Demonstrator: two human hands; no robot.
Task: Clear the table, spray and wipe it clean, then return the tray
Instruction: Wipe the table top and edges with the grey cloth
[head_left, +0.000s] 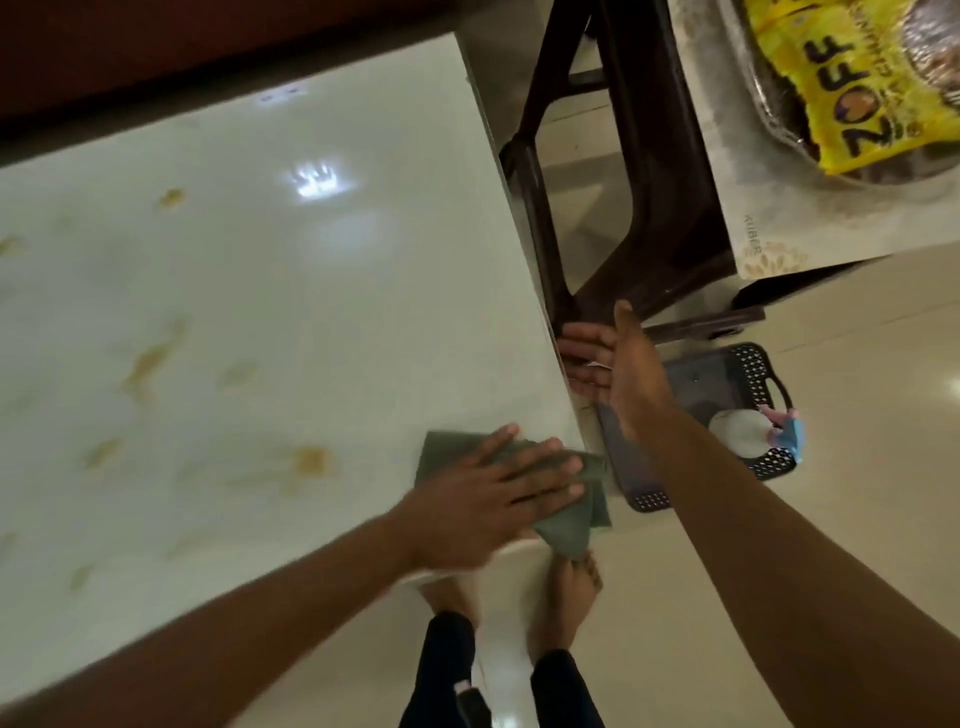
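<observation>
My left hand (498, 493) lies flat with straight fingers on a green cloth (566, 525) at the table's near right corner; part of the cloth hangs over the edge. The white marble-patterned table (260, 291) shows yellowish marks across its glossy top. My right hand (613, 364) is cupped, palm up, just beyond the table's right edge, with a small pale scrap lying in the palm. A black perforated basket (727, 374) stands on the floor under my right forearm, holding a white spray bottle (743, 431) with a blue and pink trigger.
A dark brown chair (639, 171) stands close to the table's right side. Beyond it, a pale surface (769, 223) carries a tray with yellow packets (852, 88). My bare feet (566, 608) are on the beige tiled floor by the table corner.
</observation>
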